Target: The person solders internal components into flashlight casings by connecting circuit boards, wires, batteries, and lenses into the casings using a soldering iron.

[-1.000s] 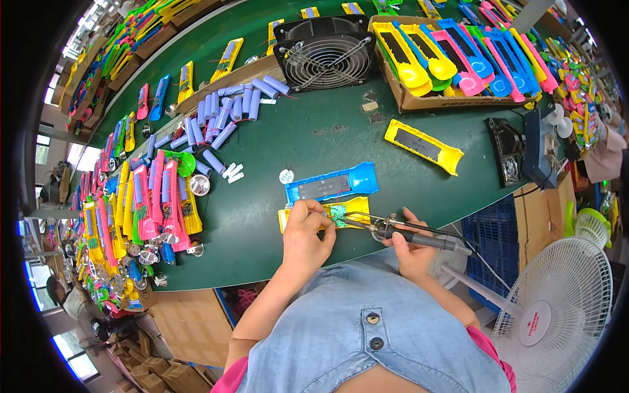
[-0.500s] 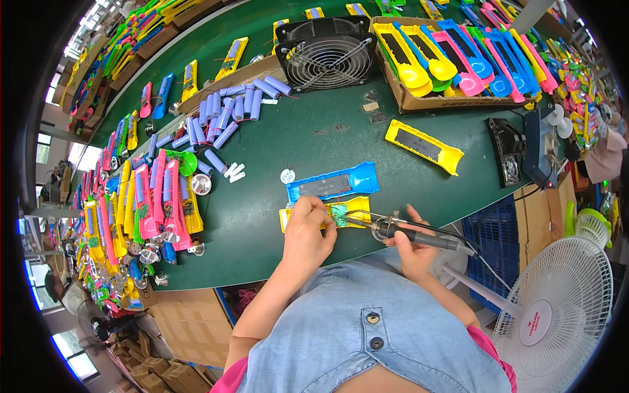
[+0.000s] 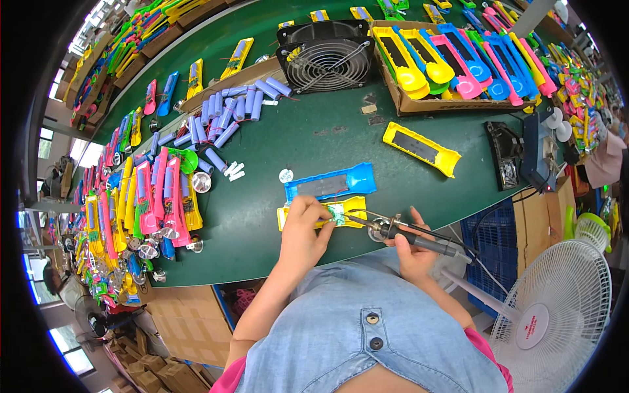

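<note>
Head view: soldering iron (image 3: 419, 239) tip unmoved.

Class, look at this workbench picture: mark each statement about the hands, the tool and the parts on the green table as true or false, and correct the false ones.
1. The right hand holds a soldering iron. True.
2. The left hand rests on a pink shell. False: it holds down a yellow shell with a small green circuit board.
3. A blue shell lies just beyond the yellow one. True.
4. The black square fan stands on the floor. False: it stands on the green table, at its far side.
5. The lilac cylindrical cells are stacked inside the cardboard box. False: they lie loose on the table, left of the fan.
</note>
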Available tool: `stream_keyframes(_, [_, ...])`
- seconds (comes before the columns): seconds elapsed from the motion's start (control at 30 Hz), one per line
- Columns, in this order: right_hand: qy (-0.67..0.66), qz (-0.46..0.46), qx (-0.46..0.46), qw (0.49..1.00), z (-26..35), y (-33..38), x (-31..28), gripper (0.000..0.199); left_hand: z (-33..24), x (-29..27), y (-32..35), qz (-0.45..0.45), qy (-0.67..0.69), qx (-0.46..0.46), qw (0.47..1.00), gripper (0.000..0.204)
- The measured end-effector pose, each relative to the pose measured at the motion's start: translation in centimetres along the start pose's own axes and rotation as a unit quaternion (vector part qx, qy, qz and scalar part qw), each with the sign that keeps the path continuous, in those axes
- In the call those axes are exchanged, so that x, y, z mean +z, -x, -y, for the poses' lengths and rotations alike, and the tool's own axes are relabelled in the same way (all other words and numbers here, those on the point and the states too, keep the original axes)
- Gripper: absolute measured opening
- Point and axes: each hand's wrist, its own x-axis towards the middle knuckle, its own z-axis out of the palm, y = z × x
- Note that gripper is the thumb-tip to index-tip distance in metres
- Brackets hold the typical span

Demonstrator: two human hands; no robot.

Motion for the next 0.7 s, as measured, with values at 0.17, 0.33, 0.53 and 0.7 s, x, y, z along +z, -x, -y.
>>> stream_keyframes(0.17, [-0.066,-0.015,0.061,0.996,-0.4,0.4,0.0,0.022,1.2,0.5,6.6,-0.077,0.473,-0.249,0.841,0.019])
stream_keyframes(0.33, [-0.009,0.061,-0.020,0.998,-1.0,-0.4,-1.3,0.024,3.6,-0.9,9.0,-0.158,0.483,-0.331,0.795,0.033])
stream_keyframes(0.53, [-0.059,0.029,0.073,0.995,-0.1,-0.2,-0.9,0.022,2.7,-1.6,4.2,-0.223,-0.164,0.119,0.954,0.028])
stream_keyframes(0.7, [-0.065,0.022,0.097,0.993,0.3,-0.6,-0.9,0.019,2.0,-0.1,1.9,-0.119,-0.088,0.197,0.969,0.023])
